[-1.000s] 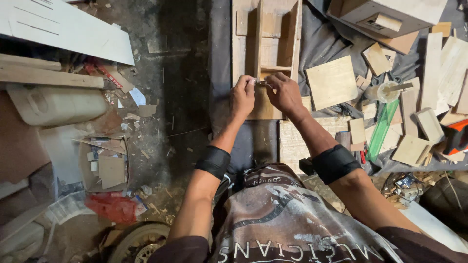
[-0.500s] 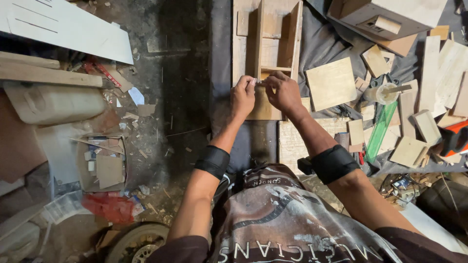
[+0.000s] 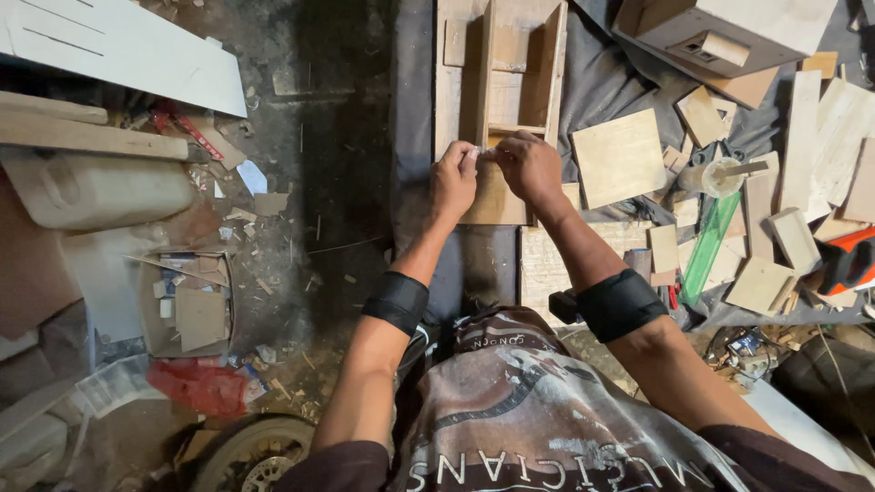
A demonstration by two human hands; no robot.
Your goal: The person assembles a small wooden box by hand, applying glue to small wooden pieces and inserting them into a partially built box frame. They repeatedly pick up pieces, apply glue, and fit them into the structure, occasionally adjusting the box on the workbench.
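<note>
2 hands meet at the near end of a wooden box frame (image 3: 515, 73): left hand (image 3: 453, 180) and right hand (image 3: 529, 167) both pinch a small pale piece (image 3: 483, 152) between them. Its long axis runs away from the person, over grey cloth (image 3: 597, 82) amid plywood offcuts (image 3: 620, 157).

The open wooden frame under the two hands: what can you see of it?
The pale plywood box frame lies flat on a wooden board, over grey cloth. Two long upright side walls are joined by a thin crosspiece near the hands; the inside is open. The left hand and the right hand meet at its near end, pinching something too small to tell.
</note>
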